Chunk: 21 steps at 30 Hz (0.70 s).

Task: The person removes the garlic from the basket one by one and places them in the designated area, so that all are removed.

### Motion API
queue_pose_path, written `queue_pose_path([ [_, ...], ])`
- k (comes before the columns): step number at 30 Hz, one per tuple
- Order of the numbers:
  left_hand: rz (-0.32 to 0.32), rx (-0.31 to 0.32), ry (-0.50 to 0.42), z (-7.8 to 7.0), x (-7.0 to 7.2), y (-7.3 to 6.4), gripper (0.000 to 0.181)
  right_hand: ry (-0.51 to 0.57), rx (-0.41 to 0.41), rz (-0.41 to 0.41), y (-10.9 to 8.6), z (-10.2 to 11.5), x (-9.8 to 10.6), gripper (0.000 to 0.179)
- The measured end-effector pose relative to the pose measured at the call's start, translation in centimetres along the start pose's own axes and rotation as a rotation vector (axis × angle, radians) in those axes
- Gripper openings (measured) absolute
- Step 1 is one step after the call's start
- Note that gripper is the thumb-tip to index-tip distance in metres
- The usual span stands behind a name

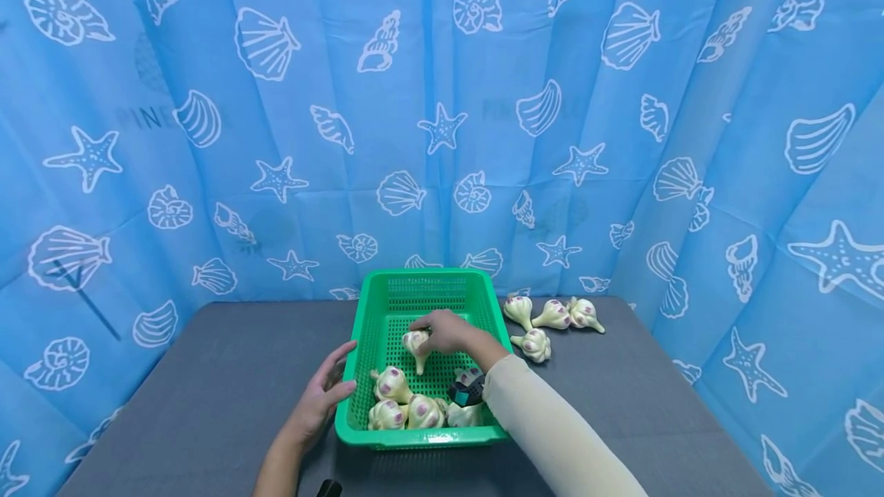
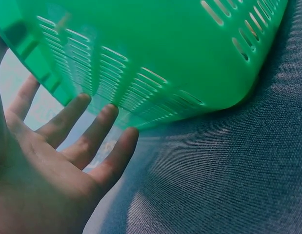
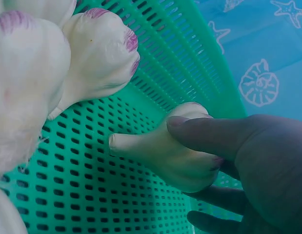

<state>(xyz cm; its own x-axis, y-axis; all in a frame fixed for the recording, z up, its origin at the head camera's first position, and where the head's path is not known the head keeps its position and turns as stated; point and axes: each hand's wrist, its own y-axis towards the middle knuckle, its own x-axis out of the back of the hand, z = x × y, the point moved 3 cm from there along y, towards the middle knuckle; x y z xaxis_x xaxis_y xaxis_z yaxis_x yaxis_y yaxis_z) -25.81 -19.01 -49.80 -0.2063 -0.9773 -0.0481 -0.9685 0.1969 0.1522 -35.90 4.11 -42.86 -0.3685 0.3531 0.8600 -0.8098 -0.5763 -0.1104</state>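
The thumb and fingers of the right hand [image 1: 445,330] are curled around one garlic bulb [image 3: 182,165], thumb on one side of its swollen body and fingertips on the other. The stem is free and points toward the near edge of the green plastic basket [image 1: 387,439]. The bulb is inside the basket, around its middle; whether it touches the perforated floor I cannot tell.

The left hand [image 1: 319,405] is open, its fingers spread and only slightly bent, at the basket's left rim. It grips nothing; it looks as if it is steadying that side.

The step in hand seems to be placing this bulb or picking it up; a single moment does not settle which. If it is being placed, the next move calls for lowering it gently and spreading the fingers; if it is being picked up, for keeping the grip and lifting past the rim.

Farther out, more garlic bulbs [image 1: 424,411] crowd the basket's near edge, some partly hidden by the right wrist. Four loose garlic bulbs [image 1: 552,314] lie outside the basket's right edge, toward the far right corner of the grey table [image 1: 242,374]. A blue shell-print curtain [image 1: 442,175] hangs behind.
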Motion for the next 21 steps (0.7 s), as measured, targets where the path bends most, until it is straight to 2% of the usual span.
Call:
queue_pose_path([
  [6, -0.006, 0.000, -0.007, 0.1, 0.0, 0.2, 0.062, -0.017, 0.010, -0.034, -0.7, 0.1, 1.2, 0.046],
  [13, 0.008, -0.005, -0.021, 0.2, 0.0, 0.1, 0.062, 0.023, 0.010, -0.071, -1.3, 0.1, 2.7, 0.047],
  [21, 0.022, -0.013, -0.028, 0.3, -0.1, 0.1, 0.063, 0.049, 0.016, -0.166, -2.1, -0.1, 4.1, 0.052],
])
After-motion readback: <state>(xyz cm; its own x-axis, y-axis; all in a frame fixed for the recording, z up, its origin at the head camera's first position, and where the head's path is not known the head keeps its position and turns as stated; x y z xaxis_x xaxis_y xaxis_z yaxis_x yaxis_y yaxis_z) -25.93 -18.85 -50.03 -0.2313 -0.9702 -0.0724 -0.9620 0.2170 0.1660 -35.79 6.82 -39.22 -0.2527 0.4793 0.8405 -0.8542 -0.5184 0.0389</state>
